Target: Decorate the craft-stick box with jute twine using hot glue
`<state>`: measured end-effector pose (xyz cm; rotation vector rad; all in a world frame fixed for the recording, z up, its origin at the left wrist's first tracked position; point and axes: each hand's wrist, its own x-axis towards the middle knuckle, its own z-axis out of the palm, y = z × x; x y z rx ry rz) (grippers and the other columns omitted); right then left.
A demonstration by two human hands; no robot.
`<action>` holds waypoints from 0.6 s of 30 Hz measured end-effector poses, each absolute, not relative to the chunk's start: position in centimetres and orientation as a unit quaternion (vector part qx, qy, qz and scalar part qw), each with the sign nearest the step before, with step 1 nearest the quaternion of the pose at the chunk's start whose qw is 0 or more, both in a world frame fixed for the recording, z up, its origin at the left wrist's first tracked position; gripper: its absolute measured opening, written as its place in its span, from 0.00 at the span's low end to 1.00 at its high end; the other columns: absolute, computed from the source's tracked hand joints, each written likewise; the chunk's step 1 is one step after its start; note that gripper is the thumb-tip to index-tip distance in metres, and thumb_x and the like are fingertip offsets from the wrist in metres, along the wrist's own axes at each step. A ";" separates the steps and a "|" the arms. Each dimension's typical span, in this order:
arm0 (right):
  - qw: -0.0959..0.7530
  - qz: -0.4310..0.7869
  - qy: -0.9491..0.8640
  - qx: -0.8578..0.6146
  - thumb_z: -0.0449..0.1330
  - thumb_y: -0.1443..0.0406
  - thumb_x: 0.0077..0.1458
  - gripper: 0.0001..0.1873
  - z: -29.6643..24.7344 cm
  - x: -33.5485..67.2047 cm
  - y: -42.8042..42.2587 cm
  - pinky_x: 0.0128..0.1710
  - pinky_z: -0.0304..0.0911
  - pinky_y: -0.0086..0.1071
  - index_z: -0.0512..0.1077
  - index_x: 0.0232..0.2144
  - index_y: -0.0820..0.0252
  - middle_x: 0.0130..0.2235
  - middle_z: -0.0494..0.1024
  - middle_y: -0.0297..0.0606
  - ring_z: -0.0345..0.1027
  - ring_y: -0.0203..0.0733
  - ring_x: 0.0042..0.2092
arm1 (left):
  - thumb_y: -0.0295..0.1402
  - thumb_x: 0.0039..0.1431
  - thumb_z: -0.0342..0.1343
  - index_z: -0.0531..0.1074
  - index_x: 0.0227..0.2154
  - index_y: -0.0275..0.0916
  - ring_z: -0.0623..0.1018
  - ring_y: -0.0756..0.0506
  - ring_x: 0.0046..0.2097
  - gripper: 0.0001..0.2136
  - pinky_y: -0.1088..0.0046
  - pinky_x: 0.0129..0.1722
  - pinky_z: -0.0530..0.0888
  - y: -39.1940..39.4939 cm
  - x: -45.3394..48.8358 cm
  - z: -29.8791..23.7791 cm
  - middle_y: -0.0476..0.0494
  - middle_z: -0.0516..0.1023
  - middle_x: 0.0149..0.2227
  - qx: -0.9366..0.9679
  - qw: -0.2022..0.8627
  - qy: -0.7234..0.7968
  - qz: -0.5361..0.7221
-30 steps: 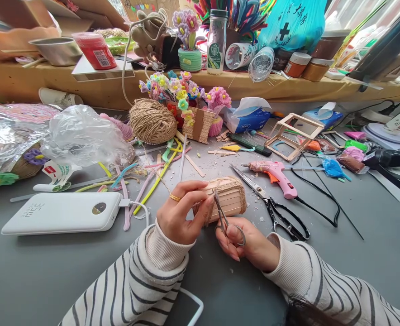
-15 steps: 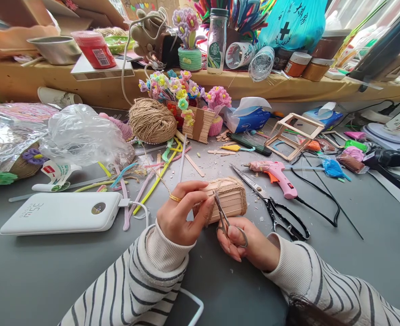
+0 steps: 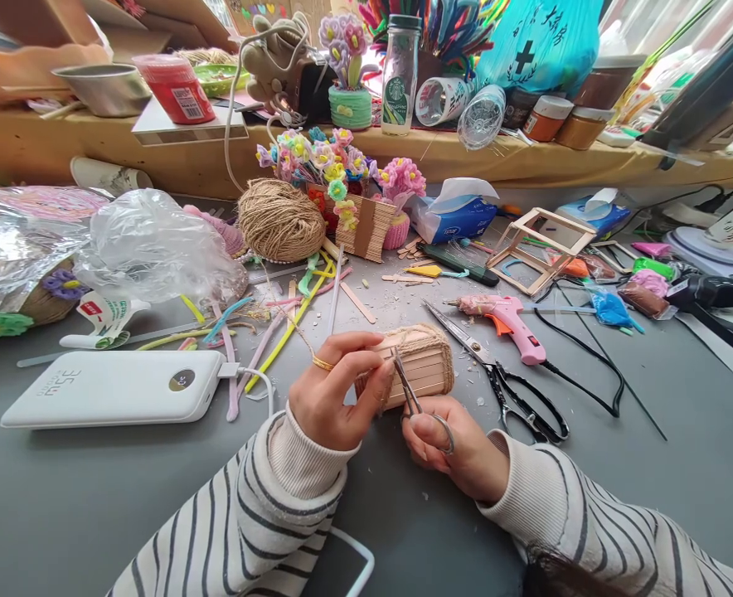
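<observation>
A small box of wooden craft sticks (image 3: 425,366), edged with jute twine, lies tilted on the table in front of me. My left hand (image 3: 335,390) is closed at the box's left end, thumb and fingers pinching the twine (image 3: 304,336). That strand runs back toward a ball of jute twine (image 3: 281,220). In my right hand (image 3: 444,439) is a pair of small metal scissors (image 3: 409,391), thumb and fingers around the handles. Their tips point up at the pinched twine, close to my left fingertips. The left fingers partly hide the box's left end.
Black-handled scissors (image 3: 503,377) and a pink glue gun (image 3: 509,323) with a trailing cord lie to the right. A white power bank (image 3: 111,390) sits left. Behind are a wooden stick frame (image 3: 537,249), pipe-cleaner flowers (image 3: 317,157) and a tissue pack (image 3: 459,211).
My right hand's fingers have closed further, bringing the small scissors' handles and blades together. My left hand and the box stay almost where they were.
</observation>
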<state>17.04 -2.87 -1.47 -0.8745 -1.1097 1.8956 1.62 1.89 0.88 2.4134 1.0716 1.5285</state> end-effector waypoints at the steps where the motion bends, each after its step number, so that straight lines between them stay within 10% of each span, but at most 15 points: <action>1: 0.380 0.742 -0.431 -0.345 0.57 0.49 0.48 0.24 -1.4 17.0 -2.9 0.16 0.37 0.27 0.59 0.14 0.61 0.10 0.52 0.23 0.41 0.25 0.14 | 0.24 0.51 0.55 0.67 0.30 0.38 0.76 0.49 0.38 0.05 0.76 0.36 0.75 1.9 1.7 0.9 0.44 0.74 0.37 0.787 0.047 0.353 0.504; 18: 0.382 0.750 -0.427 -0.330 0.55 0.43 0.45 0.28 -1.6 16.9 -2.9 0.15 0.36 0.26 0.60 0.14 0.61 0.10 0.51 0.23 0.40 0.25 0.14 | 0.23 0.51 0.55 0.67 0.30 0.38 0.76 0.49 0.39 0.05 0.76 0.36 0.75 1.9 1.7 0.8 0.43 0.73 0.38 0.786 0.047 0.349 0.509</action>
